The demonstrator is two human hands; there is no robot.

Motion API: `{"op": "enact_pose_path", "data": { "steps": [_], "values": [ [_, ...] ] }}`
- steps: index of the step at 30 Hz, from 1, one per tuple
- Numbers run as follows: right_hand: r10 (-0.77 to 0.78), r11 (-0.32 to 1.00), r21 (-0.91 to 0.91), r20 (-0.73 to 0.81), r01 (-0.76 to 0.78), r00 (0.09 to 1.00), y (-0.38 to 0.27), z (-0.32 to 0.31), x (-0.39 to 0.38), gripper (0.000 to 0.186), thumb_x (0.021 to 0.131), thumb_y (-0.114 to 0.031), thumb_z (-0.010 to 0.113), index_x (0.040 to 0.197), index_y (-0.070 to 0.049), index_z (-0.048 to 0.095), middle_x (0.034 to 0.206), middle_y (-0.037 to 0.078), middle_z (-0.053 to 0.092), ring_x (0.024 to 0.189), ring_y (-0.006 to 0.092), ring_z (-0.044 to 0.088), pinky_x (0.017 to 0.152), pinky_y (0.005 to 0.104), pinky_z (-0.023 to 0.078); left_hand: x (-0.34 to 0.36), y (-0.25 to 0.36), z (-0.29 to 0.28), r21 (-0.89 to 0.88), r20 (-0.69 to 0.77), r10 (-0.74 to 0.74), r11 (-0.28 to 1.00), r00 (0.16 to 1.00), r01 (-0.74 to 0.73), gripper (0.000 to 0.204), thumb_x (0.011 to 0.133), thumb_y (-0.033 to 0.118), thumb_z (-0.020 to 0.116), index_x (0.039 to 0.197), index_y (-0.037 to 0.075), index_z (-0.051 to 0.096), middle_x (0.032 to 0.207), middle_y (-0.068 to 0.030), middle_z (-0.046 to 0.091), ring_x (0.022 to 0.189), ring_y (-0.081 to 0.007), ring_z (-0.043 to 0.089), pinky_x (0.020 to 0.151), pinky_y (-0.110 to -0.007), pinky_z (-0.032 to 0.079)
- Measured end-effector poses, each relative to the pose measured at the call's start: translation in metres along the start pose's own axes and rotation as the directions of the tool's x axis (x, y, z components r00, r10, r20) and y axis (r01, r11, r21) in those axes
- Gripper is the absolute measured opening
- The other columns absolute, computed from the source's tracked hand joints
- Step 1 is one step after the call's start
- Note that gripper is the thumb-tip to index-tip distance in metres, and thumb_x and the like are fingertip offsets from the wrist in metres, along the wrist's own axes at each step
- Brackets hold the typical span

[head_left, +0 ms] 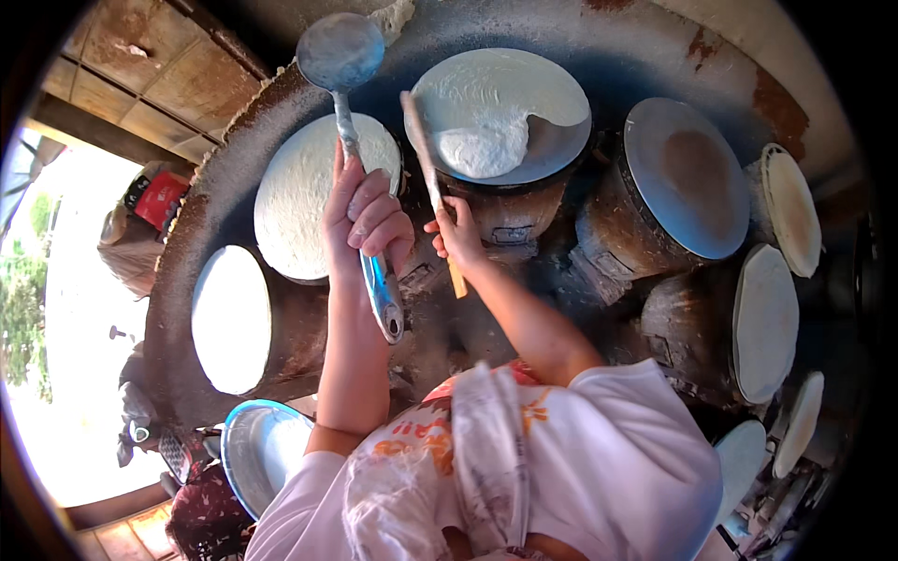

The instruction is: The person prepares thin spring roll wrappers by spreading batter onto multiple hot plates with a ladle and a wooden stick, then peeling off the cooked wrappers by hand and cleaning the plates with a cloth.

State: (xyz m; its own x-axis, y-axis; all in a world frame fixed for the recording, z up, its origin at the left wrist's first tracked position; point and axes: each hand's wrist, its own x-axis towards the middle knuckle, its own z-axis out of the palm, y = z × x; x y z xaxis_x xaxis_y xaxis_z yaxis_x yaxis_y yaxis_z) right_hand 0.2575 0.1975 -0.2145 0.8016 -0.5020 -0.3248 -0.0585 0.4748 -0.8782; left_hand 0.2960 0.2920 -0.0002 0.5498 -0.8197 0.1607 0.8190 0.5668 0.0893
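Note:
My left hand [368, 210] is closed around the blue handle of a ladle [341, 51]. The ladle's batter-smeared bowl is raised at the far side, above the left rear griddle. Closed on a long, flat spatula [423, 150] is my right hand [456, 234]; its yellowish handle end sticks out below the fingers. The spatula lies along the left edge of the round middle griddle [557, 150]; whether it touches I cannot tell. White batter [491, 89] covers much of that griddle, with a thick mound at the near side and bare metal at the right.
On the left stand a batter-covered griddle [313, 220] and another white-topped one [232, 320]. A griddle [692, 173] with a brown patch stands to the right. Farther right, pale round sheets [767, 323] cover other griddles. A curved wall [178, 309] rings the stoves; a blue-rimmed basin [238, 421] is near left.

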Motion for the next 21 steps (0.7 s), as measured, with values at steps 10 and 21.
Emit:
{"op": "enact_pose_path", "data": {
  "steps": [10, 21],
  "values": [
    [-0.051, 0.964, 0.221, -0.389, 0.147, 0.920, -0.020, -0.040, -0.060, 0.042, 0.095, -0.017, 0.060, 0.136, -0.022, 0.048, 0.073, -0.001, 0.046, 0.043, 0.0059, 0.033, 0.038, 0.0236, 0.028, -0.052, 0.018, 0.015, 0.386, -0.005, 0.150, 0.912, 0.989, -0.136, 0.044, 0.103, 0.014, 0.037, 0.145, 0.030, 0.033, 0.061, 0.0034, 0.030, 0.038, -0.0032, 0.028, 0.031, -0.018, 0.029],
    [-0.011, 0.976, -0.209, -0.306, -0.056, 0.952, -0.028, -0.113, -0.105, 0.039, 0.097, -0.022, 0.056, 0.136, -0.019, 0.051, 0.073, -0.001, 0.055, 0.044, 0.0062, 0.040, 0.036, 0.0227, 0.030, -0.052, -0.002, 0.016, 0.769, -0.119, 0.231, 0.637, 0.966, -0.058, 0.056, 0.099, 0.010, 0.045, 0.149, 0.025, 0.025, 0.063, 0.0024, 0.034, 0.041, -0.0046, 0.031, 0.033, -0.020, 0.027]
  ]
}}
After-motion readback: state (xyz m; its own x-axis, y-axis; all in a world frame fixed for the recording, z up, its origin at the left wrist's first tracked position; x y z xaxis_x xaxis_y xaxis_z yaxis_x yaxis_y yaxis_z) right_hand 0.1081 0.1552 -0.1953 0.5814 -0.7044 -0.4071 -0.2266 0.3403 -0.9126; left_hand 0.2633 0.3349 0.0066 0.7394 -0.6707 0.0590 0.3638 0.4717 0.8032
